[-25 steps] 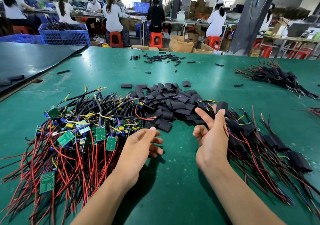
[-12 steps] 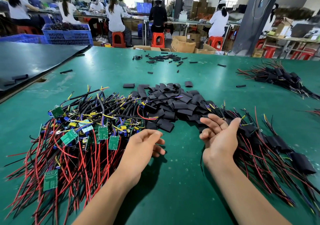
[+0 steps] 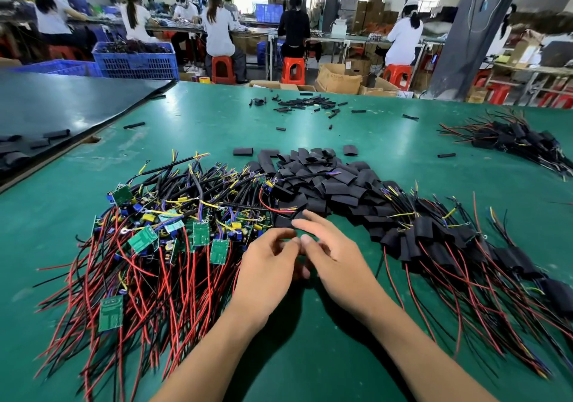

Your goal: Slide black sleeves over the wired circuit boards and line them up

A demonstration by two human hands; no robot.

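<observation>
Your left hand (image 3: 266,265) and right hand (image 3: 338,262) hover fingertip to fingertip, loosely curled and holding nothing. You seem to be between units. Bare circuit boards (image 3: 198,234) lie left of your left hand, and black sleeves (image 3: 325,181) lie just beyond both. Next, pick up one of each.

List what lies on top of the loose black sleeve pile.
A black cable with coloured tips lies across the sleeve pile, and a red wire loops over its left edge. Fingers of the right hand cover its near corner; anything beneath the sleeves is hidden.
</observation>
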